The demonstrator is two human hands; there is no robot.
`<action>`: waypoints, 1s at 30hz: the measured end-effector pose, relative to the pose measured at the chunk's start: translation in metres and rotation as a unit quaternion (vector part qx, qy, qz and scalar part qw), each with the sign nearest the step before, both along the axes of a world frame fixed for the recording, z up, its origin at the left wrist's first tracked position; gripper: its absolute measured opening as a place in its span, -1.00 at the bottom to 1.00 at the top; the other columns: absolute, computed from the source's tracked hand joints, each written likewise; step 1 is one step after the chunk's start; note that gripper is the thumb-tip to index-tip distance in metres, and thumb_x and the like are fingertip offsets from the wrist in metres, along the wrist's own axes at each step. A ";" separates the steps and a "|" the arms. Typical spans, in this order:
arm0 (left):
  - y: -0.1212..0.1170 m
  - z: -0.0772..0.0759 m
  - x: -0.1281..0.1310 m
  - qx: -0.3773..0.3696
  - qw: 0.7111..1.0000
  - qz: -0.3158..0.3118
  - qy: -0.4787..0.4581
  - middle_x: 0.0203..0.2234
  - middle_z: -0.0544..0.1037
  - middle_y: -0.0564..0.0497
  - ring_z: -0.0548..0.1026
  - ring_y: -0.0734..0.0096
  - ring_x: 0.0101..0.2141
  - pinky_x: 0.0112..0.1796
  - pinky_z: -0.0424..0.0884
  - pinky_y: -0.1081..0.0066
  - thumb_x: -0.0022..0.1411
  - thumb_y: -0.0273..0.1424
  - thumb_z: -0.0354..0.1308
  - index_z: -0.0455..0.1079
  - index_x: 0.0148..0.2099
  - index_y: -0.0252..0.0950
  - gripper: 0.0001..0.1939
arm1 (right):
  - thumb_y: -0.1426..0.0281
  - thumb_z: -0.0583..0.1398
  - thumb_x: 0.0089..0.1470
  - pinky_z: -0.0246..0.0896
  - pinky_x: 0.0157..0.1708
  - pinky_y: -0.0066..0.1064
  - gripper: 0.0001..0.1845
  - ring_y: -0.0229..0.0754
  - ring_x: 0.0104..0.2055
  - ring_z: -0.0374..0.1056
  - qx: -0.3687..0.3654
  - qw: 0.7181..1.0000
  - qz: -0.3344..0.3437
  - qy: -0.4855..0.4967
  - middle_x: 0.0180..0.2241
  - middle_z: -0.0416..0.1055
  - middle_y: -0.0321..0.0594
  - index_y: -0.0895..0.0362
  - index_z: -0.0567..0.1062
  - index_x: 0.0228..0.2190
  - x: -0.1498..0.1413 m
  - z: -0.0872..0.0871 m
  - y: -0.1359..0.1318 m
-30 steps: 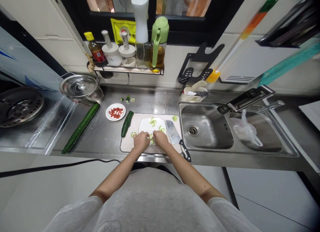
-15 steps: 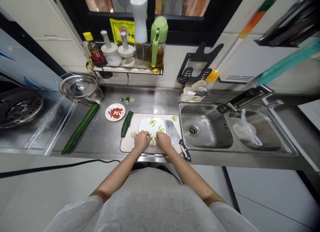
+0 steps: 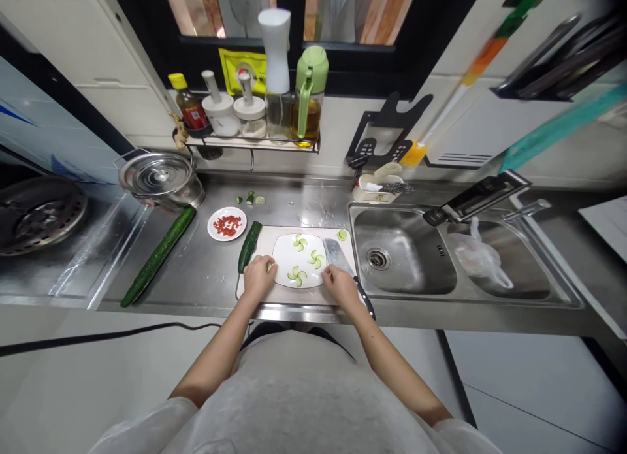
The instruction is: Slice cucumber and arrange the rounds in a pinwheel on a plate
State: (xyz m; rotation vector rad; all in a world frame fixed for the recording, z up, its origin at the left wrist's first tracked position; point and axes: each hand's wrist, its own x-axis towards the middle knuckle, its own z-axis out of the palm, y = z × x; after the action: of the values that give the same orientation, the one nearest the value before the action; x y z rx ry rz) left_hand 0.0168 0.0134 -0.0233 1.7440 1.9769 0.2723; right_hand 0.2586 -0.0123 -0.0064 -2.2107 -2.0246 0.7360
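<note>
A white plate (image 3: 284, 257) lies on the pale cutting board (image 3: 267, 294), bearing thin cucumber slices (image 3: 296, 276) fanned into three pinwheel shapes. At the plate's left edge, my left hand (image 3: 258, 276) has its fingers curled in and closed on the rim. My right hand (image 3: 341, 286) pinches at the opposite rim, beside the cleaver (image 3: 337, 255), whose black handle is partly behind my wrist. A cut length of cucumber (image 3: 249, 246) rests on the board's left side, just beyond my left hand. A few round slices (image 3: 341, 234) sit at the board's far right corner.
Left of the board are a small plate of chopped red pieces (image 3: 215, 224), a whole cucumber (image 3: 159, 257) and a lidded steel pot (image 3: 161, 179). Cucumber ends (image 3: 250, 198) lie behind. A double sink (image 3: 404, 245) is on the right. Bottles stand on a wall rack (image 3: 255, 144).
Both hands have moved apart, from over the front of the plate out to its left and right edges. The cucumber pinwheels, hidden in part before, now show whole.
</note>
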 end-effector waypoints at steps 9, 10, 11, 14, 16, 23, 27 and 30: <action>-0.011 -0.016 -0.050 -0.019 0.999 0.012 0.037 -0.20 0.51 -0.09 0.48 0.24 -0.21 -0.20 0.31 0.37 0.21 -0.31 0.04 0.41 0.00 -0.24 -0.67 | 0.25 0.02 0.16 -0.05 -0.46 -0.45 -0.73 -0.19 -0.41 0.31 0.027 0.996 -0.071 0.039 -0.49 0.43 -0.26 0.08 0.47 -0.35 0.037 -0.005 -0.022; -0.012 -0.017 -0.049 -0.019 0.999 0.006 0.041 -0.19 0.51 -0.10 0.48 0.23 -0.21 -0.20 0.31 0.36 0.22 -0.31 0.03 0.41 0.01 -0.24 -0.67 | 0.25 0.02 0.16 -0.05 -0.46 -0.45 -0.73 -0.19 -0.42 0.31 0.029 0.996 -0.071 0.042 -0.50 0.43 -0.27 0.08 0.47 -0.35 0.036 -0.005 -0.022; -0.013 -0.018 -0.048 -0.019 0.999 0.000 0.046 -0.19 0.51 -0.11 0.48 0.23 -0.21 -0.20 0.31 0.36 0.22 -0.32 0.03 0.40 0.01 -0.24 -0.67 | 0.25 0.02 0.16 -0.05 -0.46 -0.44 -0.73 -0.19 -0.43 0.30 0.032 0.996 -0.071 0.044 -0.51 0.42 -0.27 0.08 0.46 -0.35 0.036 -0.004 -0.021; -0.013 -0.019 -0.042 -0.021 0.998 -0.012 0.058 -0.18 0.49 -0.11 0.48 0.23 -0.19 -0.19 0.30 0.37 0.24 -0.33 0.01 0.40 0.03 -0.23 -0.67 | 0.24 0.00 0.15 -0.03 -0.46 -0.43 -0.72 -0.18 -0.45 0.29 0.044 0.995 -0.071 0.054 -0.52 0.41 -0.26 0.07 0.46 -0.36 0.033 -0.003 -0.021; -0.012 -0.020 -0.037 -0.023 0.997 -0.016 0.065 -0.16 0.47 -0.12 0.47 0.24 -0.17 -0.17 0.30 0.38 0.25 -0.33 0.01 0.39 0.04 -0.22 -0.67 | 0.24 0.00 0.15 -0.02 -0.46 -0.42 -0.72 -0.17 -0.46 0.30 0.051 0.994 -0.070 0.059 -0.53 0.40 -0.26 0.07 0.46 -0.36 0.032 -0.003 -0.021; -0.005 -0.024 -0.023 -0.029 0.995 -0.024 0.088 -0.14 0.43 -0.15 0.46 0.27 -0.18 -0.17 0.28 0.38 0.28 -0.34 -0.02 0.40 0.01 -0.31 -0.69 | 0.24 -0.01 0.15 0.03 -0.43 -0.41 -0.71 -0.17 -0.46 0.31 0.074 0.992 -0.045 0.087 -0.54 0.39 -0.26 0.08 0.43 -0.40 0.030 -0.001 -0.023; -0.003 -0.026 -0.023 -0.024 0.996 -0.030 0.084 -0.17 0.44 -0.13 0.46 0.29 -0.20 -0.18 0.26 0.40 0.27 -0.39 0.01 0.41 -0.04 -0.31 -0.74 | 0.24 -0.02 0.15 0.02 -0.44 -0.42 -0.71 -0.17 -0.47 0.30 0.073 0.993 -0.041 0.084 -0.55 0.38 -0.26 0.08 0.42 -0.42 0.028 0.001 -0.024; -0.004 -0.028 -0.023 -0.010 0.997 -0.027 0.076 -0.19 0.45 -0.11 0.45 0.31 -0.19 -0.18 0.24 0.41 0.27 -0.40 0.01 0.41 -0.10 -0.30 -0.78 | 0.24 -0.04 0.16 0.01 -0.44 -0.43 -0.70 -0.17 -0.46 0.31 0.072 0.993 -0.033 0.086 -0.55 0.39 -0.25 0.09 0.41 -0.43 0.027 0.002 -0.025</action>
State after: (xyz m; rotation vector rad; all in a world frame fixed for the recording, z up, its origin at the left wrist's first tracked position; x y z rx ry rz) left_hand -0.0064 0.0095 -0.0518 1.8503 2.0257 0.1041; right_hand 0.2857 -0.0372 -0.0046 -2.0474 -1.8534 0.7234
